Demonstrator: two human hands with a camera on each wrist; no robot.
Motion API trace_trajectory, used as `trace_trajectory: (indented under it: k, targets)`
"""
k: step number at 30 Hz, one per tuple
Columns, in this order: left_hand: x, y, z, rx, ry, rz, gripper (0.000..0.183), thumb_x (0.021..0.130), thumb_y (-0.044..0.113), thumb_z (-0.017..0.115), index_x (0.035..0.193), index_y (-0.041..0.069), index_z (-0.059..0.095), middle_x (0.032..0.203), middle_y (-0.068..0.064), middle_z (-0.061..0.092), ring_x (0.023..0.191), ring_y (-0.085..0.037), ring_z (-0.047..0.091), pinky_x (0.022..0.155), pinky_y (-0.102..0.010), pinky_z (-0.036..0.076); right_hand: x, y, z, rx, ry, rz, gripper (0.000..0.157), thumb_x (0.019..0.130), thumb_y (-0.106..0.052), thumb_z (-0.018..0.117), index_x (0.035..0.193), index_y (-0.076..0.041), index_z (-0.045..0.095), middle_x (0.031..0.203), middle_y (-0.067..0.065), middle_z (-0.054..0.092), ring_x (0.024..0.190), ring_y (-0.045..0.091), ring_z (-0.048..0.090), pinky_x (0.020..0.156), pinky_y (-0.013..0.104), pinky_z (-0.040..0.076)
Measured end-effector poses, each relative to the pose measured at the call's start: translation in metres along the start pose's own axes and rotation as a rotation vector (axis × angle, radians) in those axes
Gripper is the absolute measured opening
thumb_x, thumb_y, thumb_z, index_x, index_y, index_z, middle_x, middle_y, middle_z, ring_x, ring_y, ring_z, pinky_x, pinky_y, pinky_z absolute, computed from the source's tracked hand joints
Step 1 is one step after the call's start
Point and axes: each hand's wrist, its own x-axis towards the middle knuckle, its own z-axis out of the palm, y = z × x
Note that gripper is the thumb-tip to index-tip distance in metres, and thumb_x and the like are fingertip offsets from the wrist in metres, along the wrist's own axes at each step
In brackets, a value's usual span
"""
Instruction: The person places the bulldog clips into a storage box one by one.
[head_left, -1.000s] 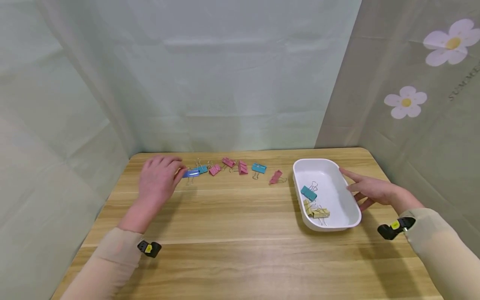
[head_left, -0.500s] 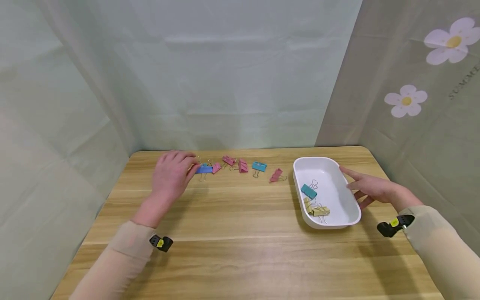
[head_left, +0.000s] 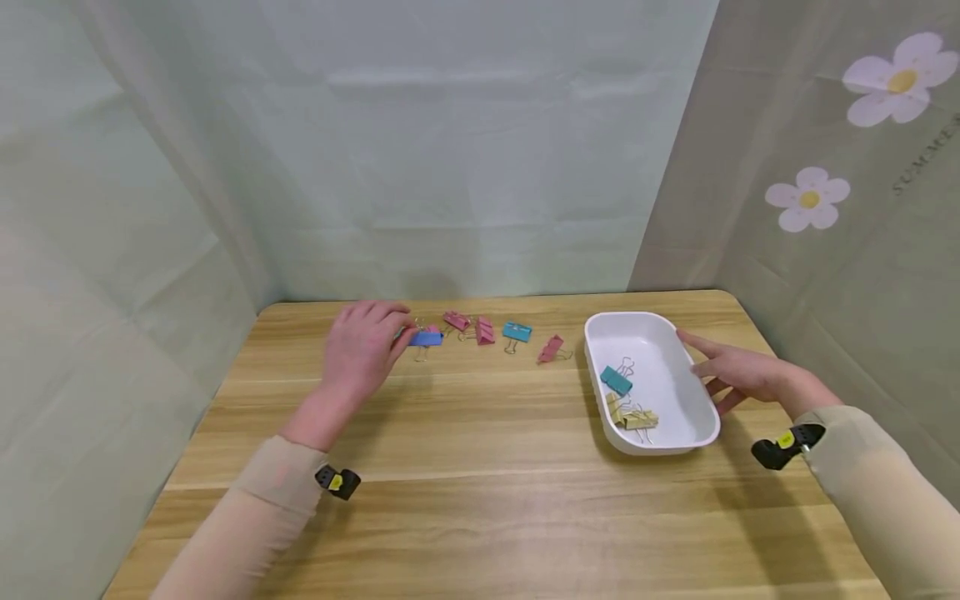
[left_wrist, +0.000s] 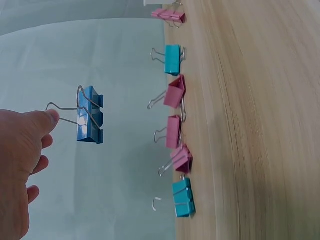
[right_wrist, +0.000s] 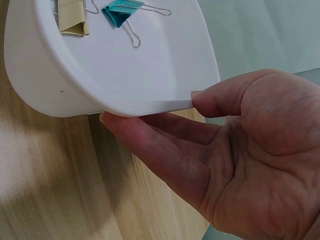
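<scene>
My left hand [head_left: 363,346] pinches a blue binder clip [left_wrist: 90,117] by one wire handle between thumb and fingers; the clip is in the air, over the row of clips in the head view. Along the back of the table lie pink binder clips [head_left: 485,331] and teal binder clips [head_left: 517,332], some partly hidden behind the left hand. My right hand [head_left: 742,373] grips the right rim of a white tray [head_left: 675,392], thumb on the rim and fingers against its outer side. Inside the tray lie a teal binder clip [head_left: 617,382] and yellow binder clips [head_left: 641,420].
The wooden table [head_left: 480,517] runs back to a pale cloth backdrop [head_left: 480,167]. More cloth hangs at both sides, with printed flowers [head_left: 808,200] on the right. A separate pink clip [head_left: 553,348] lies between the row and the tray.
My left hand has carried the blue clip to the right along the row, past the leftmost teal clip. My right hand and the tray have stayed put.
</scene>
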Motion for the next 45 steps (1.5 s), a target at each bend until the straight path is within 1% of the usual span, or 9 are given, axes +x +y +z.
trace_trajectory:
  k: [5,12,22,29,34,40,45]
  targets:
    - [0.005,0.008,0.003,-0.008,0.004,0.019,0.017,0.095,0.028,0.076,0.101,0.012,0.075,0.116,-0.005,0.072,0.111,-0.029,0.063,0.100,-0.050,0.047,0.001,-0.001,0.000,-0.003,-0.001,-0.002,0.080,0.109,-0.023,0.047,0.162,-0.028,-0.013,0.162,0.035,0.005,0.124,0.050,0.054,0.082,0.051,0.059]
    - [0.010,0.017,0.010,-0.032,0.045,0.062,0.016,0.094,0.027,0.076,0.101,0.012,0.076,0.114,-0.005,0.073,0.110,-0.030,0.064,0.099,-0.050,0.048,0.001,-0.001,0.000,-0.004,0.008,0.006,0.080,0.109,-0.022,0.047,0.163,-0.029,-0.012,0.162,0.035,0.005,0.122,0.048,0.057,0.081,0.051,0.060]
    - [0.016,0.032,0.016,-0.041,0.009,0.062,0.014,0.095,0.026,0.076,0.102,0.013,0.075,0.114,-0.003,0.072,0.110,-0.028,0.063,0.100,-0.048,0.047,0.000,0.000,-0.001,-0.006,0.007,0.005,0.079,0.109,-0.022,0.046,0.163,-0.028,-0.012,0.162,0.035,0.004,0.124,0.050,0.055,0.082,0.051,0.060]
    - [0.024,0.044,0.018,-0.071,0.020,0.071,0.015,0.094,0.026,0.077,0.104,0.015,0.077,0.112,-0.001,0.073,0.110,-0.027,0.064,0.099,-0.047,0.048,0.000,0.001,0.000,0.000,0.003,-0.005,0.079,0.109,-0.022,0.046,0.163,-0.028,-0.011,0.162,0.035,0.005,0.125,0.052,0.053,0.082,0.051,0.060]
    - [0.028,0.051,0.019,-0.063,0.014,0.087,0.016,0.094,0.026,0.077,0.105,0.015,0.076,0.114,-0.001,0.072,0.111,-0.026,0.063,0.101,-0.046,0.048,0.001,0.001,0.000,-0.004,0.011,0.001,0.080,0.109,-0.021,0.047,0.163,-0.029,-0.010,0.162,0.034,0.007,0.124,0.049,0.055,0.082,0.050,0.060]
    - [0.034,0.059,0.020,-0.061,0.024,0.106,0.016,0.094,0.026,0.077,0.106,0.015,0.076,0.116,-0.001,0.072,0.112,-0.024,0.063,0.103,-0.045,0.047,0.000,0.000,0.001,-0.012,0.025,0.002,0.080,0.108,-0.021,0.049,0.164,-0.029,-0.009,0.163,0.032,0.004,0.120,0.046,0.057,0.081,0.050,0.060]
    - [0.037,0.064,0.020,-0.073,0.026,0.102,0.015,0.094,0.026,0.077,0.105,0.016,0.077,0.112,0.000,0.073,0.110,-0.024,0.064,0.102,-0.045,0.048,0.000,0.001,0.002,-0.010,0.021,-0.002,0.081,0.108,-0.021,0.048,0.163,-0.029,-0.010,0.163,0.033,0.002,0.119,0.045,0.058,0.081,0.050,0.060]
